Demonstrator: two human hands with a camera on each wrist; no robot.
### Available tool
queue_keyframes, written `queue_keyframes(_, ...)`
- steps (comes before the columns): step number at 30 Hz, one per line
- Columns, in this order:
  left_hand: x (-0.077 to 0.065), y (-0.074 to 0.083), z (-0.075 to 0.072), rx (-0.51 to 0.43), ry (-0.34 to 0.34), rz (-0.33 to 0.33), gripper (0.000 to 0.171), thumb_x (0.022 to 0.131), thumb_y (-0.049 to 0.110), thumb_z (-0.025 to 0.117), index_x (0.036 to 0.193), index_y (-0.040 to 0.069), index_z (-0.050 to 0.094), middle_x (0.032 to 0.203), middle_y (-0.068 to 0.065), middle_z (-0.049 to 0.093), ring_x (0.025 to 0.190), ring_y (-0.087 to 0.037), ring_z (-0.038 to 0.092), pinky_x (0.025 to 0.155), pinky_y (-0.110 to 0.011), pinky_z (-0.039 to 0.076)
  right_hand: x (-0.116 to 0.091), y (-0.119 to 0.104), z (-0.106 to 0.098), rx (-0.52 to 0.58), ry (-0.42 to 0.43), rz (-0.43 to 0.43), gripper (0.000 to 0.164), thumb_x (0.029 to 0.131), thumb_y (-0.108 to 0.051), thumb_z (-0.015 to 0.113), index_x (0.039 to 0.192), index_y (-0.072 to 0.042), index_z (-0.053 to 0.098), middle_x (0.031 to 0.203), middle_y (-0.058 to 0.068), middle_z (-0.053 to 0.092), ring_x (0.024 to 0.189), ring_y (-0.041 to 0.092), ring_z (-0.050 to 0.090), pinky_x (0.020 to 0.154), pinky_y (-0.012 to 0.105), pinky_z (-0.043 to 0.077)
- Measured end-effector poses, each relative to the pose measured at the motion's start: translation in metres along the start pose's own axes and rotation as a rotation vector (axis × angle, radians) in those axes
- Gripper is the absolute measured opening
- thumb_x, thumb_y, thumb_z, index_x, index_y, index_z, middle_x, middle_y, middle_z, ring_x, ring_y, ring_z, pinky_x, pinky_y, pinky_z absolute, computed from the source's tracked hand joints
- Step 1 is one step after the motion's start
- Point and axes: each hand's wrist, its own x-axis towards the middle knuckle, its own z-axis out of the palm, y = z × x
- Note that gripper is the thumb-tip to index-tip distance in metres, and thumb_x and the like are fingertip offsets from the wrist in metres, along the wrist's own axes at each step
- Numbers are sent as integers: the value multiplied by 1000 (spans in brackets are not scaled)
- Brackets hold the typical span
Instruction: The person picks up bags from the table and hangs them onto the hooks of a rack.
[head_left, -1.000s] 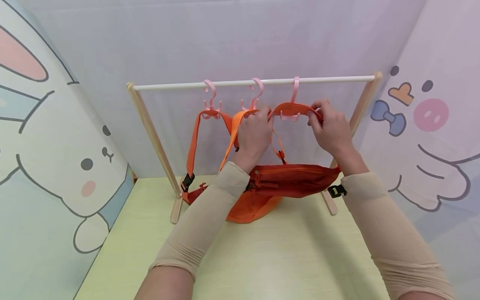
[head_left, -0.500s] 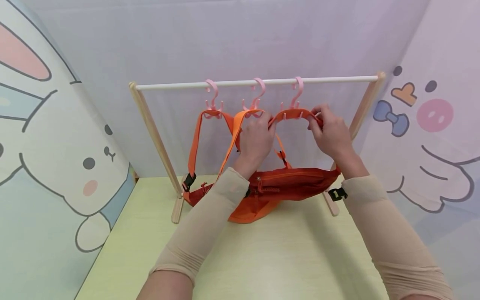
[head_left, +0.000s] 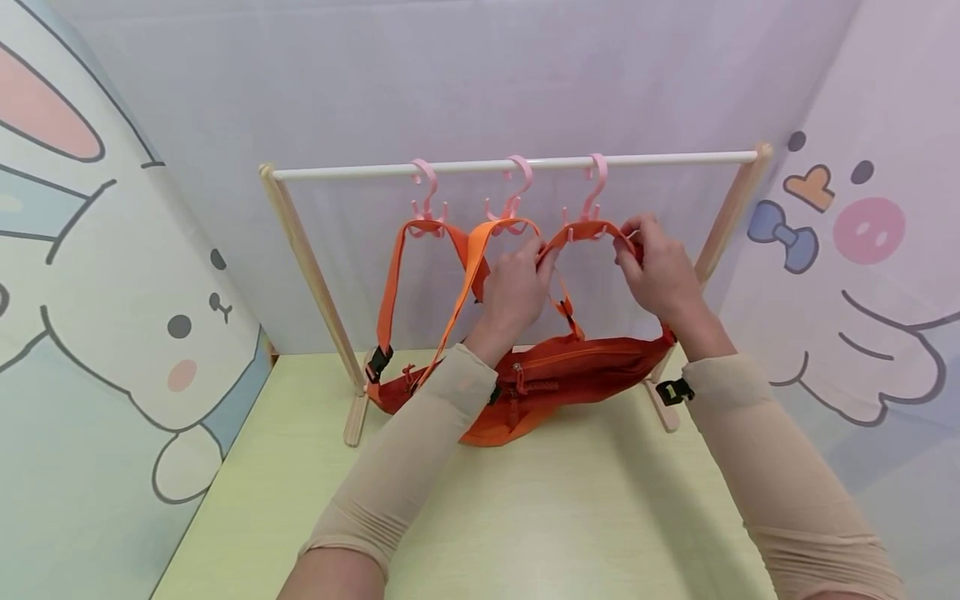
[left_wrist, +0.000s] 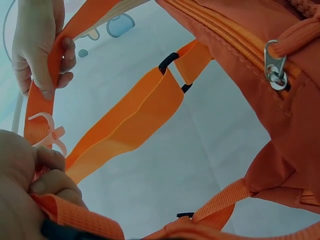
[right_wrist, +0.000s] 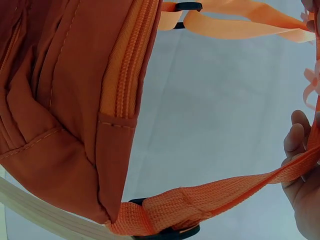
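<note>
My left hand [head_left: 517,287] and right hand [head_left: 660,267] pinch an orange strap [head_left: 585,231] on either side of the right-hand pink hook [head_left: 597,187]. The strap lies across that hook's prongs. Below hangs the orange-red bag [head_left: 592,367], a zippered waist pack, close above the tabletop and partly hidden by the left forearm. Other orange straps loop over the middle pink hook [head_left: 517,187] and the left pink hook [head_left: 427,190]. In the left wrist view, the left thumb and fingers [left_wrist: 55,182] curl at the strap beside the hook. A webbing strap [right_wrist: 240,187] runs from the bag to the right hand.
The hooks hang from a white rod [head_left: 675,158] on a wooden-legged rack [head_left: 307,267]. A black buckle [head_left: 675,392] dangles by the right wrist. The pale yellow table [head_left: 585,517] stretches in front, with printed cartoon walls [head_left: 120,300] at both sides.
The strap between the hands has come down onto the right hook's prongs, and that hook has turned. The bag's right part has sunk slightly. Both hands keep their hold.
</note>
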Motion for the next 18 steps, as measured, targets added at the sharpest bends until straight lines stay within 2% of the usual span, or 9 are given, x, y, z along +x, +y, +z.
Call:
queue_keyframes(7, -3, -2, 3, -35, -62, -40, 29, 113, 39, 52, 106, 14, 63, 68, -2, 52, 50, -19, 47, 46, -29, 35, -1, 1, 1, 9, -2, -13, 20, 108, -13, 60, 125, -5, 54, 96, 14, 69, 69, 25, 57, 58, 27, 47)
queue_keyframes(11, -5, -4, 5, -18, -98, -71, 30, 114, 41, 49, 105, 15, 61, 69, -2, 52, 51, -20, 47, 46, -29, 34, -2, 3, 3, 7, -4, -14, 21, 107, -12, 60, 126, -4, 54, 95, 14, 68, 67, 26, 56, 58, 27, 47)
queue_keyframes(18, -10, -7, 9, -8, -114, -104, 29, 113, 42, 50, 103, 17, 59, 71, -2, 52, 53, -20, 48, 47, -32, 37, -4, 8, 6, 7, -11, 1, 23, 107, -12, 59, 126, -2, 53, 93, 17, 66, 68, 28, 57, 60, 32, 49)
